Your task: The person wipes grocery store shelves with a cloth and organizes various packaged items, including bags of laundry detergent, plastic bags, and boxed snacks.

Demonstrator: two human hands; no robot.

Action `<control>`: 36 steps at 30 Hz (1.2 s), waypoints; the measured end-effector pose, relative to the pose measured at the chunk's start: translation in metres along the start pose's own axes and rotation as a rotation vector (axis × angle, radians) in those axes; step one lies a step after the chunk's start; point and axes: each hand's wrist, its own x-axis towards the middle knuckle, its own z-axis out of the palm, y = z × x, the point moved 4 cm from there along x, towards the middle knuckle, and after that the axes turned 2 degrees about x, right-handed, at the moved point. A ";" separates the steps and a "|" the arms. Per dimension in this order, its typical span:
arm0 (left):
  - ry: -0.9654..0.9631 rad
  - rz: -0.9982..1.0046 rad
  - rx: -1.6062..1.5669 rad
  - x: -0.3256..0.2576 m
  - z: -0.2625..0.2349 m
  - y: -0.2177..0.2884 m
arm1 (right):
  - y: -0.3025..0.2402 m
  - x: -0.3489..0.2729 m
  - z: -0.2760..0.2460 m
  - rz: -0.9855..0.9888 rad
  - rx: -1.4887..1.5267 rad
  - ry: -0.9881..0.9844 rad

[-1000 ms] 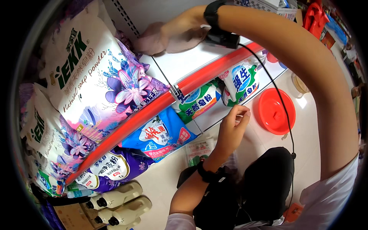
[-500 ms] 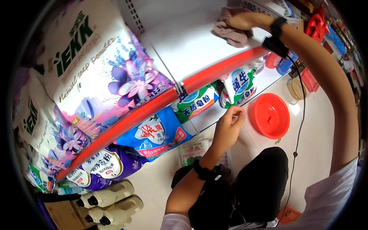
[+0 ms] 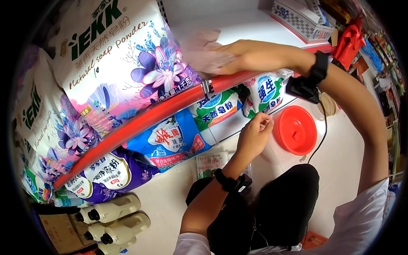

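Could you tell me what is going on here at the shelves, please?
A person is pressing a pale pink cloth onto the white shelf top with the right hand, just behind the shelf's red front edge and beside a large white and purple flowered soap powder bag. The left hand is held lower, near the blue and green detergent bags on the shelf below, fingers pinched together. A round red plastic basin sits on the floor.
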 end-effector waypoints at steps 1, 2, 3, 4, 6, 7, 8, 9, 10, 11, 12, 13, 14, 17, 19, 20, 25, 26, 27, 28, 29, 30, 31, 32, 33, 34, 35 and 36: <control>0.006 0.007 0.007 -0.001 -0.001 0.000 | 0.002 -0.010 -0.005 0.049 0.033 0.025; 0.013 0.015 0.015 -0.002 -0.002 0.002 | 0.012 -0.019 -0.009 0.082 0.040 0.053; 0.019 0.020 0.022 -0.004 -0.003 0.002 | 0.025 -0.028 -0.014 0.117 0.048 0.081; 0.019 0.012 0.028 -0.005 -0.004 0.001 | 0.034 -0.034 -0.017 0.150 0.056 0.106; 0.018 0.000 0.043 -0.008 -0.007 0.001 | 0.054 -0.051 -0.029 0.353 -0.131 0.154; 0.024 0.005 0.047 -0.010 -0.010 0.002 | 0.064 -0.059 -0.035 0.430 -0.192 0.174; 0.020 0.014 0.047 -0.010 -0.007 0.002 | 0.090 -0.068 -0.041 0.423 -0.301 0.213; 0.023 0.020 0.046 -0.011 -0.008 0.001 | 0.114 -0.073 -0.047 0.416 -0.411 0.248; 0.024 0.028 0.048 -0.012 -0.009 0.004 | 0.121 -0.074 -0.054 0.438 -0.497 0.260; 0.023 0.032 0.056 -0.013 -0.008 0.006 | 0.132 -0.076 -0.061 0.462 -0.578 0.273; 0.019 0.039 0.059 -0.014 -0.006 0.009 | 0.141 -0.079 -0.068 0.493 -0.662 0.283; 0.014 0.035 0.065 -0.015 -0.004 0.013 | 0.145 -0.074 -0.074 0.536 -0.622 0.296; 0.005 0.046 0.077 -0.016 -0.003 0.017 | 0.149 -0.072 -0.077 0.581 -0.582 0.310; 0.016 0.037 0.107 -0.021 -0.009 0.014 | 0.088 -0.030 -0.039 0.306 -0.728 0.074; -0.057 0.099 0.025 -0.008 0.021 0.023 | 0.063 -0.045 -0.031 0.127 -0.608 0.278; -0.087 0.102 0.029 -0.002 0.026 0.020 | 0.045 -0.037 -0.019 0.178 -0.518 0.357; -0.070 0.020 0.115 -0.008 0.009 0.010 | 0.028 0.000 -0.004 0.232 -0.169 0.385; -0.083 0.024 0.120 -0.007 0.012 0.014 | 0.048 -0.002 -0.016 0.304 -0.106 0.297; -0.091 0.024 0.124 -0.008 0.013 0.017 | 0.068 -0.004 -0.024 0.372 -0.040 0.204; -0.084 0.012 0.136 -0.011 0.009 0.017 | 0.081 -0.006 -0.029 0.372 0.035 0.275; -0.079 0.005 0.147 -0.013 0.008 0.014 | 0.095 -0.009 -0.037 0.357 -0.013 0.244; -0.116 0.036 0.127 -0.006 0.024 0.016 | 0.120 -0.035 -0.061 0.414 -0.105 0.270; -0.075 0.007 0.168 -0.009 0.010 0.008 | 0.139 -0.021 -0.063 0.379 -0.130 0.281; -0.068 0.011 0.179 -0.009 0.010 0.007 | 0.168 -0.027 -0.070 0.409 -0.191 0.343; -0.097 0.044 0.158 -0.004 0.024 0.011 | 0.190 -0.059 -0.087 0.384 -0.327 0.431; -0.068 0.030 0.190 -0.008 0.013 0.007 | 0.190 -0.053 -0.086 0.619 -0.300 0.324; -0.047 0.002 0.204 -0.011 0.002 0.003 | 0.182 -0.048 -0.081 0.623 -0.353 0.370; -0.047 -0.004 0.201 -0.013 0.000 0.007 | 0.179 -0.056 -0.084 0.653 -0.428 0.421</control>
